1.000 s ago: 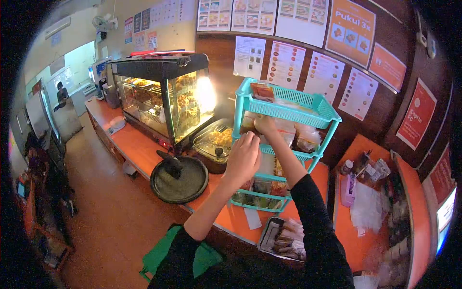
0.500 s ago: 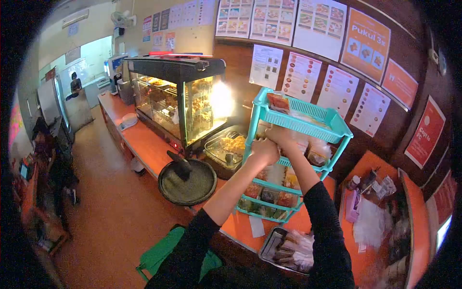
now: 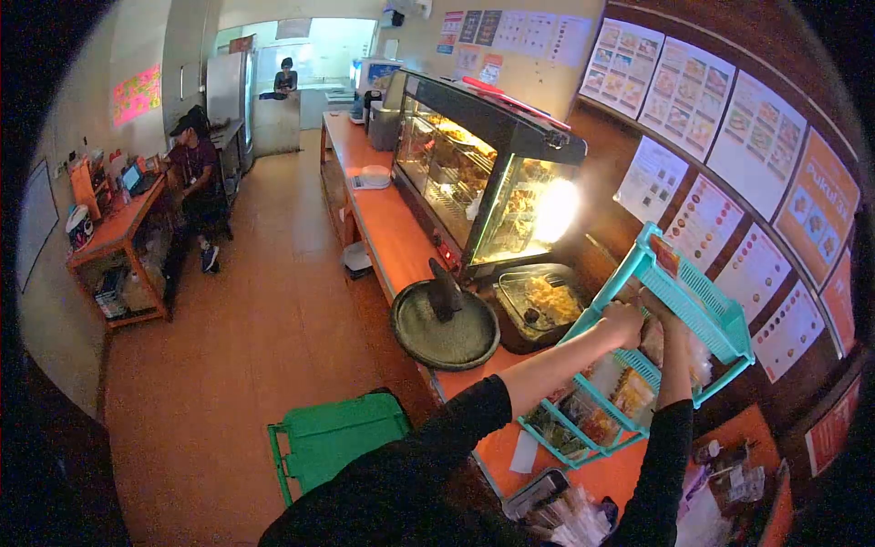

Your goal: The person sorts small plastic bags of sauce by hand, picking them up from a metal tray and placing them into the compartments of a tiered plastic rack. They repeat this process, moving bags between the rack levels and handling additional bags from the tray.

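A turquoise plastic tiered rack [image 3: 629, 264] stands on the orange counter, its shelves holding bagged and packed food. My left hand [image 3: 622, 325] is closed at the left side of the second shelf; what it grips, if anything, is hidden. Close beside it, my right hand [image 3: 658, 305] reaches in under the top shelf [image 3: 693, 301], and its fingers cannot be made out. Packets of red and orange food [image 3: 633, 392] fill the lower shelves beneath my arms. A small packet [image 3: 666, 258] lies in the top shelf.
Left of the rack are a metal tray of yellow food [image 3: 551, 301], a stone mortar [image 3: 437, 351] with a dark pestle and a lit glass display warmer [image 3: 497, 164]. A green folding item [image 3: 342, 442] stands by the counter. One person [image 3: 196, 164] sits at a desk; another [image 3: 285, 80] is farther back.
The view has swung left, so the rack and counter now appear farther right and tilted. The seated person has come clearly into sight. Both hands remain at the rack's second shelf.
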Available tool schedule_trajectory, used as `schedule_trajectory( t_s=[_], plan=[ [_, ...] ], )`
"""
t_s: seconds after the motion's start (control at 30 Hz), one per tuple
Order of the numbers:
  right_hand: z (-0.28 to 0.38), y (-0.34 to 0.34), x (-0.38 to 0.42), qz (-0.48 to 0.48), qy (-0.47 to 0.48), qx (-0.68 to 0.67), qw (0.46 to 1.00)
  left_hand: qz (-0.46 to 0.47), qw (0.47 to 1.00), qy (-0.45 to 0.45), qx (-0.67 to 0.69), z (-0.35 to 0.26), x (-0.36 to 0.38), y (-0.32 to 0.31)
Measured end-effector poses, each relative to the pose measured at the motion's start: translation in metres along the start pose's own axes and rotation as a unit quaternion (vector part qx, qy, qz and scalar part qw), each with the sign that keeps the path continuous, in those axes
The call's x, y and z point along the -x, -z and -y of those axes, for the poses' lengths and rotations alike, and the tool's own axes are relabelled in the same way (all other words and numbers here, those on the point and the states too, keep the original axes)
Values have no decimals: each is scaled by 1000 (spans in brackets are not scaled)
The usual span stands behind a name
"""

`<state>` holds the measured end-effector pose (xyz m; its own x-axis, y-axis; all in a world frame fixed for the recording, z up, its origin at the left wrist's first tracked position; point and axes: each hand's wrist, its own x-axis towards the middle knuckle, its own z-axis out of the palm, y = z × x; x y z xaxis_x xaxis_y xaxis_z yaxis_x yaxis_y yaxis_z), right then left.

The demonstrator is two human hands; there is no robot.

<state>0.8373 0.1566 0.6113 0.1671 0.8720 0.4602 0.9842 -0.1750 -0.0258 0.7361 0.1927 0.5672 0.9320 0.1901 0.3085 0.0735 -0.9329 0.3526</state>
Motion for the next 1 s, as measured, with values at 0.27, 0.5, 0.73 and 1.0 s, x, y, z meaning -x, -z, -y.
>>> schedule_trajectory(
  t_s=[0.27, 0.5, 0.73, 1.0],
  plan=[
    [14, 12, 5, 2, -158, -7, 987, 59, 996, -65, -6, 13, -24, 0],
    [28, 31, 42, -42, -253, -53, 965, 38, 994, -103, -10, 14, -6, 8],
    [-66, 28, 78, -167, -113, 163, 966, 19, 993, -115, 33, 14, -5, 8],
    [-64, 49, 75, -82, -208, 181, 958, 28, 989, -112, 87, 7, -7, 22]
  ],
)
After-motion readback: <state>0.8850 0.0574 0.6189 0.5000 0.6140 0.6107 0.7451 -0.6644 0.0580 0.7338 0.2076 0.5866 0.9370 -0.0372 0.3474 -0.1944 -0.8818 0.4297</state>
